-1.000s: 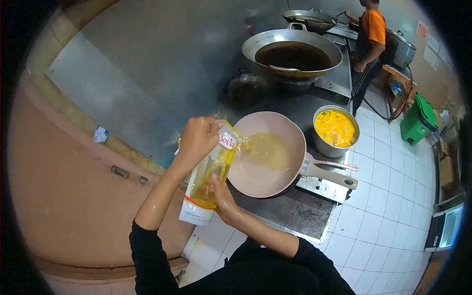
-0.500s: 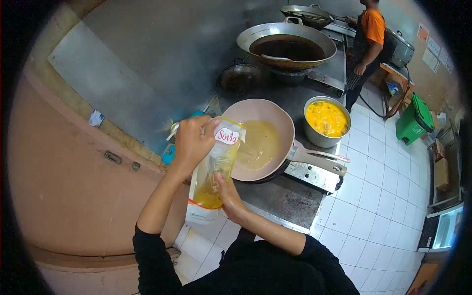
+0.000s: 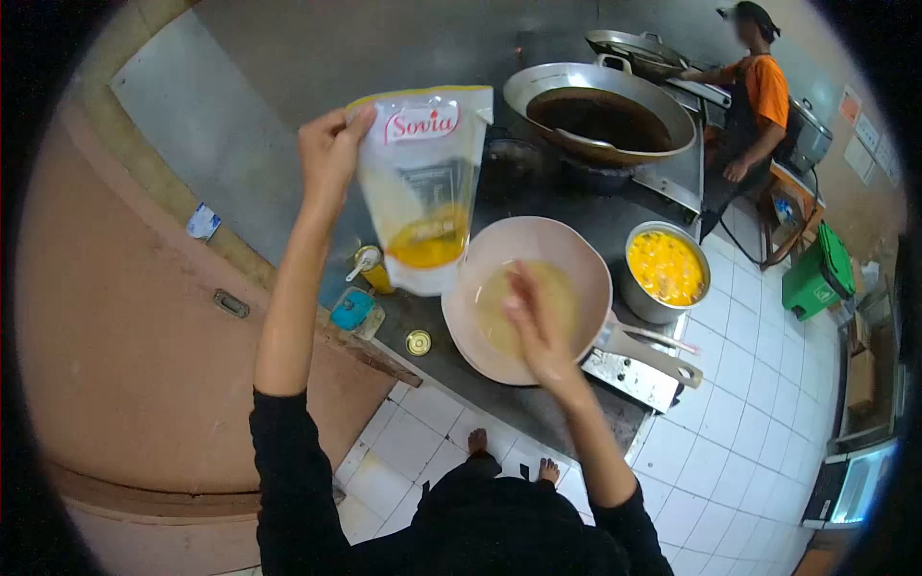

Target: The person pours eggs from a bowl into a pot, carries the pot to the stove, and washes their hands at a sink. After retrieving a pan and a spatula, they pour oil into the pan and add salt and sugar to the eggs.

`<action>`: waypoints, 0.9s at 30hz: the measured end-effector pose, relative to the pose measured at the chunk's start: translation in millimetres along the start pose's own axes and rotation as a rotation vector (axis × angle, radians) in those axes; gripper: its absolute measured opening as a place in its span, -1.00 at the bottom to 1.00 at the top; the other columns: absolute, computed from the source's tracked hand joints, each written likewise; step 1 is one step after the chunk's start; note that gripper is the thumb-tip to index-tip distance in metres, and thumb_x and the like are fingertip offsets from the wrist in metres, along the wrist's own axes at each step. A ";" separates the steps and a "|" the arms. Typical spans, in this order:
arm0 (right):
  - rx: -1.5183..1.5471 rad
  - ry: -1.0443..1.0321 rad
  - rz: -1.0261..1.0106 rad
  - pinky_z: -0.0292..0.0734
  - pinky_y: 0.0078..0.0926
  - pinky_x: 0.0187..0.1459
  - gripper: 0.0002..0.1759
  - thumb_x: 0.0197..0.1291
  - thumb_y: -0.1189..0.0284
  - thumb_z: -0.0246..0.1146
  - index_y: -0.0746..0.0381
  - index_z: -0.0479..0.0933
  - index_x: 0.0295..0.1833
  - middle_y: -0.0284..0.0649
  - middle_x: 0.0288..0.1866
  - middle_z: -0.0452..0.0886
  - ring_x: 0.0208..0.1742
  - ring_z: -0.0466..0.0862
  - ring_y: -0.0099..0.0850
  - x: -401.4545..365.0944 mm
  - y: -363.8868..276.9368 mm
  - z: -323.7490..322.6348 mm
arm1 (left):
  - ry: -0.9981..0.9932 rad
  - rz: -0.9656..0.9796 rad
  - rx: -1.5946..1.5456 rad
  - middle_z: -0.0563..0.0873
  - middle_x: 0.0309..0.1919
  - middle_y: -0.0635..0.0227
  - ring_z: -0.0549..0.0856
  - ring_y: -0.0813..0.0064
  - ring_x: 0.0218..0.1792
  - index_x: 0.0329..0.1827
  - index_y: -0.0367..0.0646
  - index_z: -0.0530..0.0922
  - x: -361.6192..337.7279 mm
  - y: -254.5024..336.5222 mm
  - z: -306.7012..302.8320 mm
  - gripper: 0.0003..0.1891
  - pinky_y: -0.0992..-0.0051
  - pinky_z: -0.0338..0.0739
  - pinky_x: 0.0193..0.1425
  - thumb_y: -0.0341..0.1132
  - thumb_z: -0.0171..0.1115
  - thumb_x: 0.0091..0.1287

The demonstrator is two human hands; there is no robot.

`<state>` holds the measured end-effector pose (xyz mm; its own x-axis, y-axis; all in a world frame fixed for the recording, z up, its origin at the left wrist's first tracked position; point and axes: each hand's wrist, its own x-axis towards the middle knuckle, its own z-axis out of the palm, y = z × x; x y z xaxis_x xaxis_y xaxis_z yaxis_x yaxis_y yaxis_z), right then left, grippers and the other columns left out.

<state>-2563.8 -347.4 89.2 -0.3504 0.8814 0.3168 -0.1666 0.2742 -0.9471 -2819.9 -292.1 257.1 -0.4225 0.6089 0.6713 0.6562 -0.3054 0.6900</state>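
My left hand [image 3: 331, 154] grips the top corner of a cooking oil pouch [image 3: 423, 192] labelled Sovia. Upright, the pouch hangs left of the pan with some yellow oil at its bottom. Over the pale pink frying pan [image 3: 461, 317] is my right hand [image 3: 536, 326], blurred by motion, its fingers stretched out and nothing visible in them. A shallow pool of oil [image 3: 552, 288] covers the pan's base. The pan sits on a stove, its beige handle [image 3: 663, 357] pointing right.
A metal pot [image 3: 663, 309] of yellow egg-like mixture stands right of the pan. Behind is a large wok [image 3: 672, 120] of dark liquid. Left are a yellow can [image 3: 376, 274], a blue-lidded container [image 3: 353, 309] and a small round lid [image 3: 418, 343]. A co-worker [image 3: 764, 106] stands at the far right.
My left hand has raised the pouch away from the pan and turned it upright. My right hand has let go of the pouch and moved right, over the pan.
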 end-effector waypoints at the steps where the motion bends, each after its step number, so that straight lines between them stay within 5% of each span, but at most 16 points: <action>1: -0.080 -0.015 0.006 0.27 -0.33 0.26 -0.49 0.33 0.31 0.10 0.32 0.25 0.31 0.00 0.22 0.42 0.27 0.40 -0.26 3.5 -10.2 -23.4 | -0.001 -0.025 -0.147 0.58 -0.62 0.55 0.41 0.74 -0.58 -0.39 -0.27 0.70 14.7 -6.8 4.6 -0.81 0.61 0.26 -0.53 -0.29 0.32 0.20; 3: -0.238 0.035 0.053 0.38 -0.42 0.16 -0.65 0.34 0.32 0.08 0.30 0.45 0.13 -0.10 0.05 0.56 0.11 0.54 -0.34 5.6 -36.3 -63.7 | -0.005 -0.013 -0.162 0.56 -0.65 0.56 0.40 0.74 -0.58 -0.40 -0.26 0.70 38.0 -33.8 18.8 -0.80 0.59 0.26 -0.54 -0.27 0.31 0.20; 7: -0.488 0.182 0.324 0.43 -0.45 0.08 -0.66 0.32 0.29 0.12 0.30 0.48 0.06 -0.15 -0.02 0.59 0.05 0.57 -0.39 -3.3 -44.0 -120.5 | -0.016 -0.003 -0.069 0.50 -0.73 0.50 0.38 0.75 -0.61 -0.38 -0.23 0.69 76.4 -113.9 55.0 -0.77 0.54 0.26 -0.55 -0.21 0.30 0.20; 9: -0.777 0.119 0.317 0.45 -0.42 0.06 -0.61 0.24 0.25 0.21 0.31 0.48 0.03 -0.19 -0.05 0.60 0.07 0.54 -0.42 -17.1 -28.1 -149.2 | 0.036 0.160 0.010 0.52 -0.74 0.33 0.40 0.65 -0.66 -0.37 -0.24 0.66 90.7 -157.1 71.3 -0.73 0.47 0.28 -0.55 -0.17 0.30 0.19; 13: -1.036 -0.058 0.589 0.61 -0.34 -0.12 -0.31 -0.14 0.10 0.48 0.39 0.50 0.00 0.04 -0.15 0.64 -0.16 0.69 -0.26 -36.7 -18.7 -172.2 | 0.078 0.042 0.046 0.56 -0.70 0.16 0.46 0.43 -0.67 -0.40 -0.26 0.64 101.9 -248.3 109.1 -0.69 0.34 0.31 -0.51 -0.13 0.29 0.17; 15: -1.239 -0.204 0.633 0.60 -0.41 -0.19 -0.41 -0.16 0.08 0.47 0.30 0.58 -0.10 -0.08 -0.31 0.69 -0.31 0.71 -0.26 -28.4 -16.9 -171.9 | 0.081 0.009 0.004 0.58 -0.67 0.11 0.49 0.36 -0.66 -0.40 -0.26 0.64 98.7 -297.4 129.4 -0.67 0.30 0.33 -0.49 -0.11 0.29 0.17; 16: -1.242 -0.194 0.644 0.60 -0.41 -0.19 -0.41 -0.16 0.08 0.47 0.30 0.58 -0.10 -0.08 -0.31 0.69 -0.31 0.71 -0.26 -22.2 -11.4 -174.2 | 0.118 -0.011 0.064 0.60 -0.63 0.09 0.53 0.32 -0.62 -0.39 -0.26 0.64 93.5 -318.2 137.7 -0.67 0.30 0.36 -0.46 -0.10 0.28 0.18; 19: -1.204 -0.617 1.115 0.56 -0.48 -0.43 -0.57 -0.14 0.09 0.44 0.29 0.59 -0.49 -0.22 -0.60 0.63 -0.55 0.65 -0.39 6.1 3.2 -176.9 | 0.143 -0.140 0.056 0.64 -0.55 0.06 0.60 0.24 -0.54 -0.39 -0.26 0.64 68.3 -363.8 150.8 -0.66 0.29 0.41 -0.39 -0.09 0.26 0.18; 24: -0.844 -0.454 1.105 0.30 -0.57 -0.65 -0.56 -0.10 0.06 0.41 0.23 0.54 -0.59 -0.35 -0.70 0.45 -0.67 0.43 -0.56 2.1 1.6 -181.7 | 0.100 -0.376 0.102 0.68 -0.44 0.06 0.65 0.20 -0.44 -0.33 -0.28 0.63 21.3 -433.9 152.3 -0.63 0.29 0.47 -0.29 -0.06 0.26 0.18; 27: -0.806 -0.380 1.125 0.29 -0.59 -0.65 -0.56 -0.09 0.06 0.40 0.24 0.55 -0.58 -0.35 -0.70 0.45 -0.67 0.42 -0.57 3.2 -24.1 -165.8 | 0.119 -0.178 0.172 0.70 -0.37 0.11 0.67 0.27 -0.35 -0.12 -0.25 0.59 2.5 -402.1 118.7 -0.63 0.29 0.50 -0.20 -0.12 0.29 0.16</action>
<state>-2408.1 -287.4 104.7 -0.1844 0.6535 -0.7341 0.8729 -0.2345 -0.4280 -3010.5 -80.9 -50.8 -0.6047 0.5486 0.5774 0.6570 -0.0663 0.7510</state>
